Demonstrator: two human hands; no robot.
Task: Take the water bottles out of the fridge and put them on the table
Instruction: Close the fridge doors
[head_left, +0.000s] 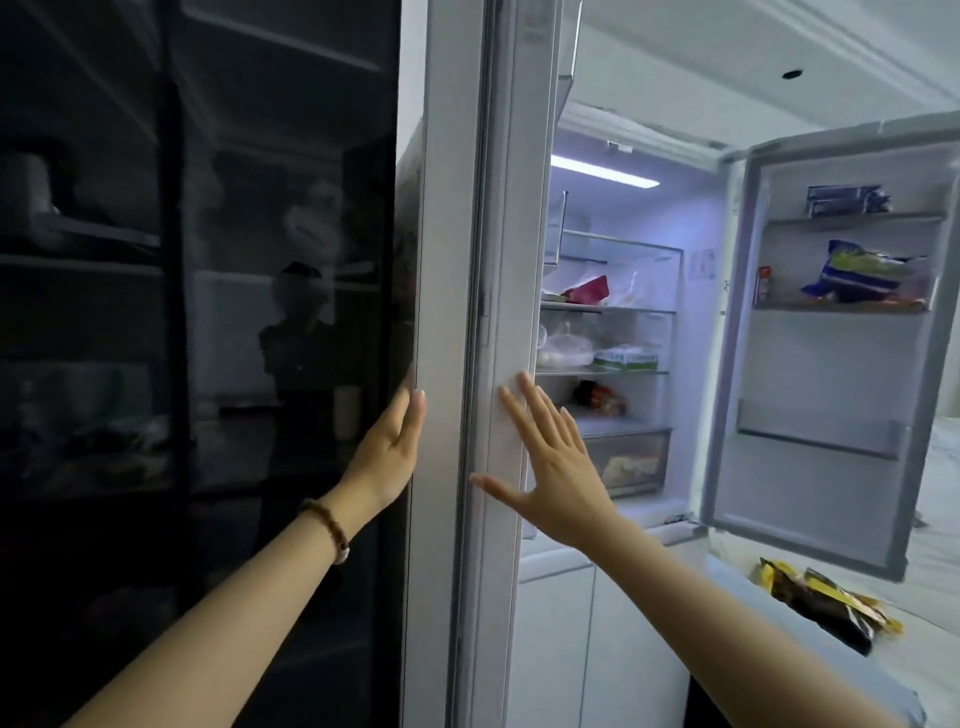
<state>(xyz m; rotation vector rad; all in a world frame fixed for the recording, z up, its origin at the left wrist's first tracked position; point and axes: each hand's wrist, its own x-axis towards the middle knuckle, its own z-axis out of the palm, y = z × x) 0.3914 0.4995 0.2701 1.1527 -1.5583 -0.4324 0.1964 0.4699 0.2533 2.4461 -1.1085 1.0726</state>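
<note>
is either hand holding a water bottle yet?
No. The left hand and right hand are both open and flat against the left fridge door.

White two-door fridge (623, 218) stood open, interior lit. Left door with dark glossy front (208, 312) was swung partway out, white edge toward the camera; right door (831, 415) was swung wide, bagged food on its upper racks. Glass shelves held bagged food and a clear drawer sat at the bottom. Water bottles couldn't be made out.
</note>
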